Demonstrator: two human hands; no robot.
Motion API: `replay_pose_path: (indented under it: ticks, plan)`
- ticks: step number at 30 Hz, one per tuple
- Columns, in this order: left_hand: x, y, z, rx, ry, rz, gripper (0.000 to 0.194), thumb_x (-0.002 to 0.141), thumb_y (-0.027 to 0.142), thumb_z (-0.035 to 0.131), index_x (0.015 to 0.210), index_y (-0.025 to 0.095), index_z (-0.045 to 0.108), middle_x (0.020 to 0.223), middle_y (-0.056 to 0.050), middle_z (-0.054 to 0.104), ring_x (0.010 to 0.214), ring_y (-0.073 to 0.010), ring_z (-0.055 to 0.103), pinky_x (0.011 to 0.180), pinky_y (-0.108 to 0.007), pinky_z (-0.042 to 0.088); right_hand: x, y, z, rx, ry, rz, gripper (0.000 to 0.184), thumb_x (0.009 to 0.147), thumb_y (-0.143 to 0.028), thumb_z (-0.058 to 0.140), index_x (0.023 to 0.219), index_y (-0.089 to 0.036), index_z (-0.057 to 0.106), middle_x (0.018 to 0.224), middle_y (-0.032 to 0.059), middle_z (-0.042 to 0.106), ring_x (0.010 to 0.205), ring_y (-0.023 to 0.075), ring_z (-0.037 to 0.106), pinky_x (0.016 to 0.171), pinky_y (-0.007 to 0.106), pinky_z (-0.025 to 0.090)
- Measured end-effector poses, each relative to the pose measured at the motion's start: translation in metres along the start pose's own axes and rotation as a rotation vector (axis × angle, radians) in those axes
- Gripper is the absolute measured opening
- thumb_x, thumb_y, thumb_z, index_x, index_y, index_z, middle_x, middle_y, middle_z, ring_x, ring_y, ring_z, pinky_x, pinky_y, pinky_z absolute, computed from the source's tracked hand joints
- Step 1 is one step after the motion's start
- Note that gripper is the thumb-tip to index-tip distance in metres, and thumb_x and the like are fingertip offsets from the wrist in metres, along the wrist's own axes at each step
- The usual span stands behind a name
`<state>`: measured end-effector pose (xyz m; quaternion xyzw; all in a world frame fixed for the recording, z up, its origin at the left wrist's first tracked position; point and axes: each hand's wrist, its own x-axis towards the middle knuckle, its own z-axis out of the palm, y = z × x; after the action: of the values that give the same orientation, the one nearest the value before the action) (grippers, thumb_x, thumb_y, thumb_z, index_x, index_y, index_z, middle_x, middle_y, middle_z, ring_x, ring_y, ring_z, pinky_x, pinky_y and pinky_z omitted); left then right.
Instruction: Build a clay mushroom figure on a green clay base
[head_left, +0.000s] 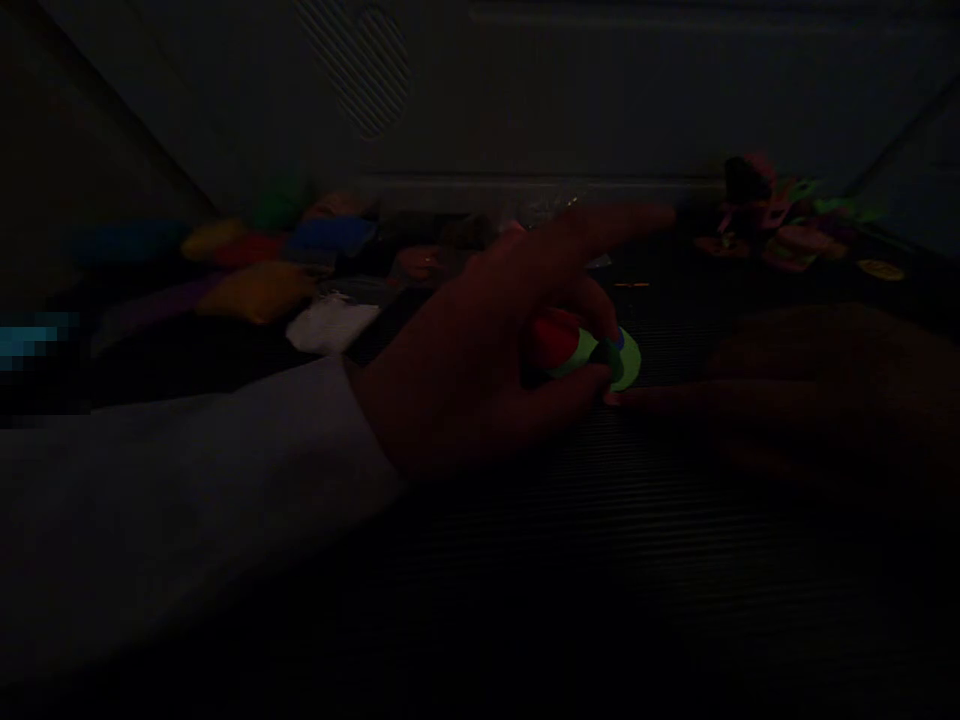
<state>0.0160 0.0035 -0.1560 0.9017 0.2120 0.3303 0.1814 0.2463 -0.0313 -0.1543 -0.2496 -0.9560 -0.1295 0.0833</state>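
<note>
The scene is very dark. My left hand (pixel 465 370), in a pale sleeve, reaches in from the left. Its thumb and a bent finger close on a small bright green piece (pixel 630 362) with a red rounded part (pixel 553 338) and a bit of blue; the index finger points out above it. What the piece is made of cannot be made out. From the right comes my right hand (pixel 832 390), dim, with a finger stretched out so that its tip lies at the green piece's lower edge. Its other fingers are hardly visible.
Soft-looking coloured packets, among them a yellow one (pixel 259 292) and a white one (pixel 332 322), lie at the back left. Small pink and green figures (pixel 772 215) stand at the back right, near a yellow oval (pixel 881 269). A ribbed dark surface (pixel 585 520) lies below; a grey panel (pixel 600 100) rises behind.
</note>
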Motion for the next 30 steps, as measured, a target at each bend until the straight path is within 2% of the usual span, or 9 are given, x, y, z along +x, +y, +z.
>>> replay_pose_path:
  ticks: [7, 13, 20, 26, 30]
  plan:
    - [-0.0009, 0.0000, 0.0004, 0.016, 0.010, -0.009, 0.059, 0.073, 0.012, 0.055, 0.127, 0.009, 0.032, 0.089, -0.001, 0.057, 0.088, -0.0115, 0.057, 0.086, -0.023, 0.044, -0.0009, -0.0005, -0.0008, -0.009, 0.007, -0.005, 0.033, 0.088, -0.029, 0.033, 0.119, -0.026, 0.043, 0.071, -0.0003, 0.052, 0.062, 0.0106, 0.040, 0.058, 0.025, 0.028]
    - [-0.0017, -0.0009, -0.0003, 0.040, 0.009, -0.064, 0.059, 0.073, 0.018, 0.055, 0.127, 0.018, 0.032, 0.091, 0.001, 0.059, 0.090, -0.0138, 0.058, 0.084, -0.025, 0.045, -0.0017, -0.0003, -0.0002, -0.012, 0.014, 0.002, 0.033, 0.089, -0.030, 0.032, 0.119, -0.027, 0.044, 0.071, -0.0006, 0.052, 0.062, 0.0103, 0.039, 0.057, 0.025, 0.027]
    - [-0.0015, -0.0001, 0.0002, 0.048, 0.011, -0.032, 0.058, 0.074, 0.016, 0.055, 0.126, 0.014, 0.031, 0.092, 0.001, 0.058, 0.089, -0.0115, 0.057, 0.085, -0.024, 0.044, -0.0023, -0.0006, -0.0003, -0.020, 0.017, 0.001, 0.033, 0.088, -0.029, 0.033, 0.118, -0.026, 0.045, 0.070, -0.0007, 0.052, 0.062, 0.0100, 0.039, 0.057, 0.025, 0.027]
    - [-0.0009, -0.0009, 0.0001, 0.074, 0.013, -0.005, 0.057, 0.074, 0.017, 0.054, 0.126, 0.012, 0.032, 0.090, 0.000, 0.060, 0.087, -0.0103, 0.057, 0.080, -0.021, 0.044, -0.0016, 0.0000, -0.0008, -0.040, 0.018, -0.005, 0.033, 0.088, -0.029, 0.032, 0.118, -0.024, 0.045, 0.070, 0.0000, 0.051, 0.060, 0.0101, 0.039, 0.057, 0.025, 0.027]
    - [-0.0009, -0.0010, 0.0000, 0.039, 0.007, 0.011, 0.058, 0.073, 0.013, 0.054, 0.126, 0.009, 0.032, 0.092, -0.001, 0.059, 0.087, -0.0101, 0.057, 0.086, -0.022, 0.042, -0.0014, 0.0003, 0.0003, -0.038, 0.010, -0.005, 0.033, 0.088, -0.029, 0.034, 0.119, -0.025, 0.044, 0.070, 0.0001, 0.051, 0.061, 0.0101, 0.039, 0.057, 0.025, 0.027]
